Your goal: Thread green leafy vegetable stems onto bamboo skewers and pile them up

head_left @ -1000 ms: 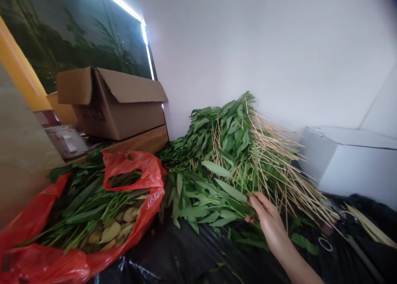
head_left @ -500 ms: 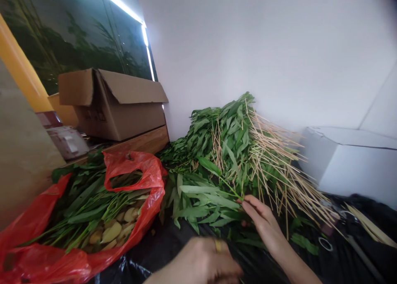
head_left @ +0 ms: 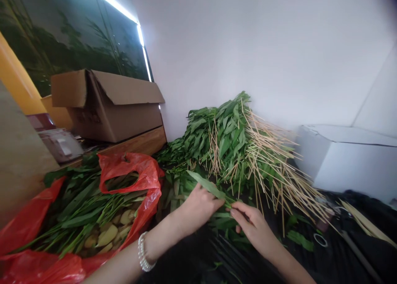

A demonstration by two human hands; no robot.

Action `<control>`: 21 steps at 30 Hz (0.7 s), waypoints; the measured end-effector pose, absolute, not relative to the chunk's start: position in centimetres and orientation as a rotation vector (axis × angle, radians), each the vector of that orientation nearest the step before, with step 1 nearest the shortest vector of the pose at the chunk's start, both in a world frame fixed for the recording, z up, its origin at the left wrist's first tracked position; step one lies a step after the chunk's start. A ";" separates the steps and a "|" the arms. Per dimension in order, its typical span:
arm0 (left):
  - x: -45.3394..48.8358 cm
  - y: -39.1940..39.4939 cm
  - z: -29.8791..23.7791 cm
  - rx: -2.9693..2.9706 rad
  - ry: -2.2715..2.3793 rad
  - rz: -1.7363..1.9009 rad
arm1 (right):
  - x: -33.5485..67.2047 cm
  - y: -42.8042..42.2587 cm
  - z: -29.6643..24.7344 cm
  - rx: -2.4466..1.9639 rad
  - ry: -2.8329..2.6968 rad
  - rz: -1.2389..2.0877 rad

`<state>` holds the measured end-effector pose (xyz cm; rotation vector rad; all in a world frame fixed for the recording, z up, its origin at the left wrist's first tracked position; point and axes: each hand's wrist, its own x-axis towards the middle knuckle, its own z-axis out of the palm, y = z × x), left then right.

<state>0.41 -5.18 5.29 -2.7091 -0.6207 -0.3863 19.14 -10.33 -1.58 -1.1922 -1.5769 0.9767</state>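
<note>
A big heap of green leafy stems (head_left: 223, 139) threaded on thin bamboo skewers (head_left: 273, 168) lies against the white wall. In front of it my left hand (head_left: 198, 205), a pearl bracelet on its wrist, is closed around a leafy stem (head_left: 206, 185). My right hand (head_left: 251, 224) pinches the same stem's lower end just to the right. The two hands almost touch over the black plastic sheet (head_left: 192, 259).
A red plastic bag (head_left: 145, 180) at the left holds more greens and pale yellowish pieces. Behind it a cardboard box (head_left: 108, 106) sits on a wooden ledge. A white box (head_left: 347, 160) stands at the right, with a roll of tape (head_left: 320, 239) nearby.
My left hand has come up from the bottom edge and taken hold of the stem. My right hand has drawn the stem left and nearer, out of the heap.
</note>
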 end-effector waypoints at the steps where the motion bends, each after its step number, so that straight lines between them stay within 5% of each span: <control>1: 0.4 -5.1 5.4 -2.715 -0.607 -0.348 | 19.1 -10.4 -1.6 -1.203 -1.602 0.961; 13: 0.1 -4.3 5.7 -2.675 -0.605 -0.271 | 18.9 -10.1 -1.9 -1.282 -1.630 0.880; 21: -1.7 -1.1 6.3 -2.723 -1.362 -0.887 | 19.2 -10.3 -1.7 -1.330 -1.560 0.851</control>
